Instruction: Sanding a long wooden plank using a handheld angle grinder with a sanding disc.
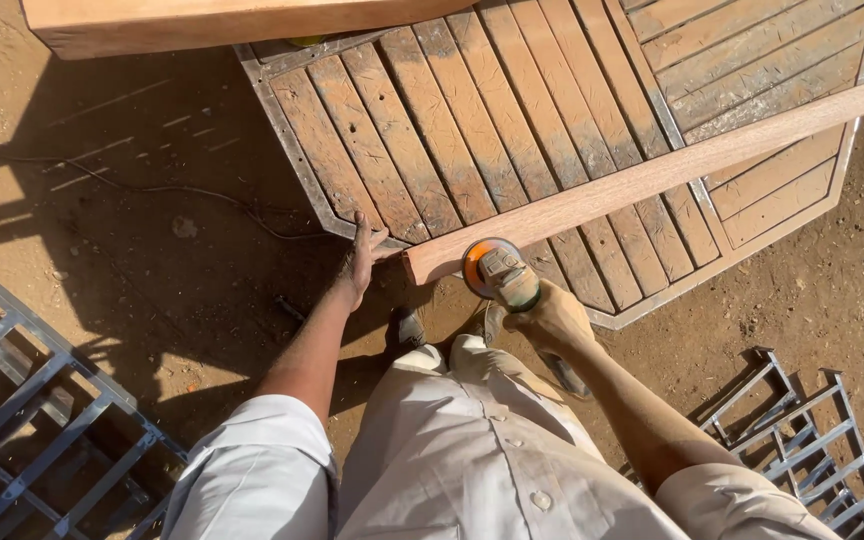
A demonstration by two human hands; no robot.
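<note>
Smooth matt wood plank point(652, 178), perhaps sanded

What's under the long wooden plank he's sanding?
The long wooden plank lies across a slatted wooden panel with a metal frame, on dirt ground. Slats directly beneath the plank are covered. Left hand steadies its end; right hand holds the sander.

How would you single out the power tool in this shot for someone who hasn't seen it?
Start at the big slatted wooden panel with a metal rim lying on the dirt. A long pale wooden beam crosses it diagonally; follow the beam down to its near end. There the right hand grips a small sander, the only thing here with a round orange disc.
</note>
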